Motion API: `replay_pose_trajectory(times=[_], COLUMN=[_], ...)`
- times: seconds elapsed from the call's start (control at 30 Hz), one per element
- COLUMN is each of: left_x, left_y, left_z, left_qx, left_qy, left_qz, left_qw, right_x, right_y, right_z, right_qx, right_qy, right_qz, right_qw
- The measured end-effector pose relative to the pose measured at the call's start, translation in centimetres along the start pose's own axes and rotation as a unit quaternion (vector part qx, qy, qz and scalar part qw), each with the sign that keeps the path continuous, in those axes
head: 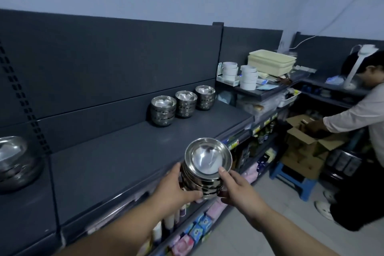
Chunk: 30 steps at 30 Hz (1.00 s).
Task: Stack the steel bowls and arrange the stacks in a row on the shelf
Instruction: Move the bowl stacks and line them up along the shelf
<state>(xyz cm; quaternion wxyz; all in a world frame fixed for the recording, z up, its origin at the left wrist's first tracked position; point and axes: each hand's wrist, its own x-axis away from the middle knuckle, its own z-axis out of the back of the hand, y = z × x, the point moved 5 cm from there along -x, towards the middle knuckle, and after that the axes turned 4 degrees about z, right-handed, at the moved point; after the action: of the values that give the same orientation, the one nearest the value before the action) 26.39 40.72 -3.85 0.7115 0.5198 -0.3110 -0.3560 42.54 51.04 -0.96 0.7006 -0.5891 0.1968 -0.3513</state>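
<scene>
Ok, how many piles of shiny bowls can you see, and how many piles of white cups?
Bowl piles in the row on the shelf: 3
Held bowl pile, in the left hand and right hand: 1
Far-left bowl pile: 1
White cup piles: 2
Total: 7 piles

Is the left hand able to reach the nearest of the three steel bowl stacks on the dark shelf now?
Probably not yet: the left hand, with the right hand, holds another stack of shiny steel bowls. Nothing stands on the dark grey shelf between it and the nearest stack.
</scene>
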Motion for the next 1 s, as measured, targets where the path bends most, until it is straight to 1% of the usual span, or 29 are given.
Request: replay_pose_trajectory(times=[0.13,0.37,0.5,0.7,0.93,1.0], left_x=[-6.0,-15.8,-20.6,-27.5,-37.1,-39.5], left_y=[1.3,2.5,3.1,3.2,3.2,4.1], left_z=[1.8,4.8,5.0,2.8,-2.7,-4.6], left_qx=[0.017,-0.016,-0.024,-0.022,-0.004,-0.016], left_qy=[-0.009,-0.039,-0.028,-0.021,0.051,0.068], left_qz=[-0.007,-0.010,-0.005,0.015,0.040,0.044], left_qw=[1.000,0.999,0.999,0.999,0.998,0.997], right_x=[-6.7,-16.4,-21.0,-28.1,-37.5,-40.3], right_y=[-0.8,-3.6,-4.3,-3.3,-3.1,-3.0], right_z=[-0.2,-1.0,-0.5,2.7,9.5,11.9], right_qx=[0.014,0.000,-0.023,-0.009,0.018,0.020], right_qy=[0.002,0.003,-0.003,-0.006,-0.049,-0.062], right_qz=[0.000,-0.021,-0.021,-0.024,-0.020,-0.017], right_qw=[1.000,1.000,1.000,1.000,0.998,0.998])
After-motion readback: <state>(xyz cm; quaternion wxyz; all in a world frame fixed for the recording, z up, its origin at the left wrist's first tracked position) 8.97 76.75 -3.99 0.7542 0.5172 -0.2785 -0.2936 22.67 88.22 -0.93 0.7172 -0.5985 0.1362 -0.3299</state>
